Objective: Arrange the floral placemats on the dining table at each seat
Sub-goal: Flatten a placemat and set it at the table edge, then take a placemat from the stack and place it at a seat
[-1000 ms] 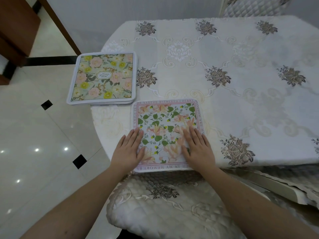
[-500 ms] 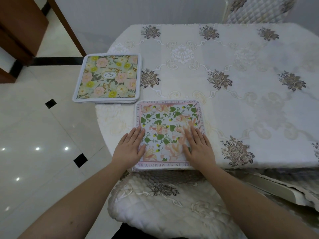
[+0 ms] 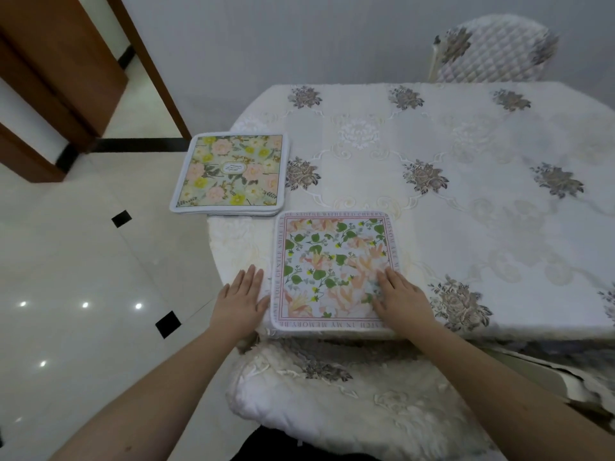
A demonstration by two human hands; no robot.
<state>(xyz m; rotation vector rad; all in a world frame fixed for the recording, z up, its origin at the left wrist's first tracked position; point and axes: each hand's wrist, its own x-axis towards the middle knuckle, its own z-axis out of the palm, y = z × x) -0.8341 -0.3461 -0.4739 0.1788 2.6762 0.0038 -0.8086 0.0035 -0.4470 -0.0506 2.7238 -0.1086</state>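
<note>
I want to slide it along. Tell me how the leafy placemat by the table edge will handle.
The leafy placemat probably slides easily: it lies flat on smooth tablecloth. Likely fairly stiff, since its corners stay flat. Its near edge sits at the table edge, so it may slip off.

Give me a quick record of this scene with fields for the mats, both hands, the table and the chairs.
near mat: pink-bordered floral placemat, flat at the table's near edge
other mats: stack of placemats at the left corner, partly overhanging
left hand: flat on the tablecloth, beside the near mat's left edge
right hand: flat on the near mat's right corner
chairs: near chair cushion below the mat; far chair across the table
</note>
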